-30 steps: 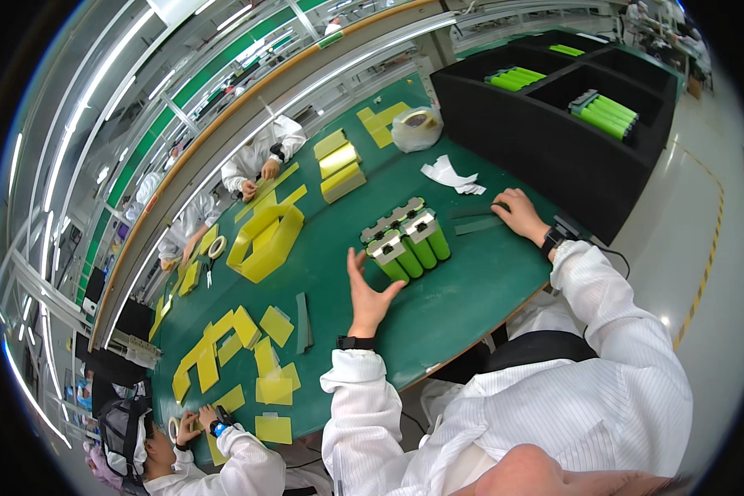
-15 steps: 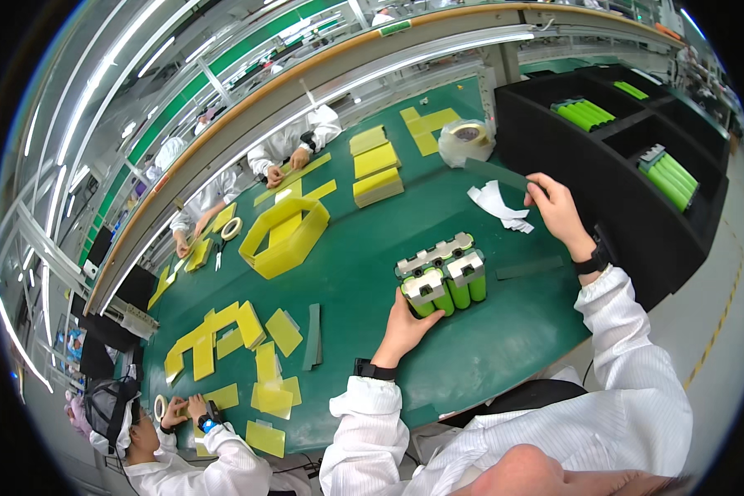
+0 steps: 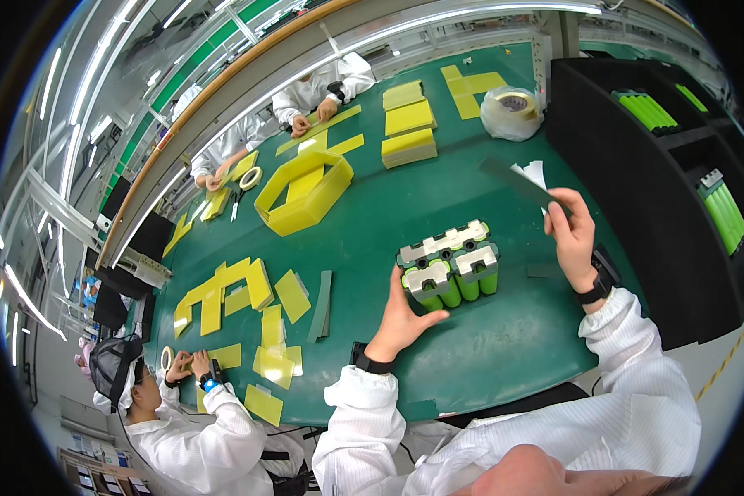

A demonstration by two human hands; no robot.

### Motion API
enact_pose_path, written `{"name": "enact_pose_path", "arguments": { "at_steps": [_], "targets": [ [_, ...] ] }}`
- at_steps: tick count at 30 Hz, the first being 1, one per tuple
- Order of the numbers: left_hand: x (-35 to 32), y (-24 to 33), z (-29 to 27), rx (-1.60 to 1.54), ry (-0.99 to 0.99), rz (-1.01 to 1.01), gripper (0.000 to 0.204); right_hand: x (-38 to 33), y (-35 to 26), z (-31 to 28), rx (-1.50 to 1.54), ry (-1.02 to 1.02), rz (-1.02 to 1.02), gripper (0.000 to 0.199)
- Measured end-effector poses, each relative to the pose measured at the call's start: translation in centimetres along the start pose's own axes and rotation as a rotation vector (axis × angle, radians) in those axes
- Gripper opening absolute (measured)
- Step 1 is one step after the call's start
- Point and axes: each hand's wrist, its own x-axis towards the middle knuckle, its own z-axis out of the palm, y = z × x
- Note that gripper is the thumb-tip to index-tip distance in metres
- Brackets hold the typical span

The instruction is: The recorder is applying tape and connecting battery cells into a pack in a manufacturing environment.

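Note:
A pack of green cylindrical battery cells with white end plates lies in the middle of the green table. My left hand rests against the pack's near left side, fingers spread along it. My right hand is raised to the right of the pack and pinches a long dark grey strip that points up and left. Crumpled white paper lies just behind the strip.
Yellow sheets, a yellow open frame and a bagged tape roll lie further out. Dark strips lie left of my hand. A black shelf with green cells stands at right. A person works at lower left; others sit opposite.
My right hand has lifted a dark strip off the table beside the shelf and raised it. My left hand has stayed against the battery pack.

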Motion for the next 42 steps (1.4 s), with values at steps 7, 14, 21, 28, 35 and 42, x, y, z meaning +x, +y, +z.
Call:
{"name": "enact_pose_path", "arguments": {
  "at_steps": [7, 14, 21, 28, 35, 42],
  "targets": [
    [-1.8, 2.8, -2.4, 0.078, 0.35, 0.623, 0.074, -4.9, -4.2, 1.5, -0.209, -0.632, -0.569, 0.03],
    [-2.8, 4.5, -0.9, 0.054, 0.244, 0.516, 0.006, -3.0, -4.0, 2.0, -0.259, -0.635, -0.444, 0.023],
    [-2.8, 5.0, -0.5, 0.026, 0.162, 0.543, 0.006, 9.0, 4.8, -3.4, -1.198, -0.273, -0.054, 0.064],
    [-2.8, 4.5, 0.4, 0.009, 0.148, 0.497, 0.009, 8.9, 10.7, 0.3, -1.55, -0.421, 0.241, 0.102],
    [-2.7, 4.2, 0.2, 0.01, 0.173, 0.557, 0.008, 9.9, 13.0, -2.1, -1.541, -0.534, 0.161, 0.09],
    [-2.6, 4.4, 0.0, 0.032, 0.157, 0.511, 0.01, 10.1, 5.8, -4.4, -1.41, -0.693, 0.429, 0.104]
  ]
}}
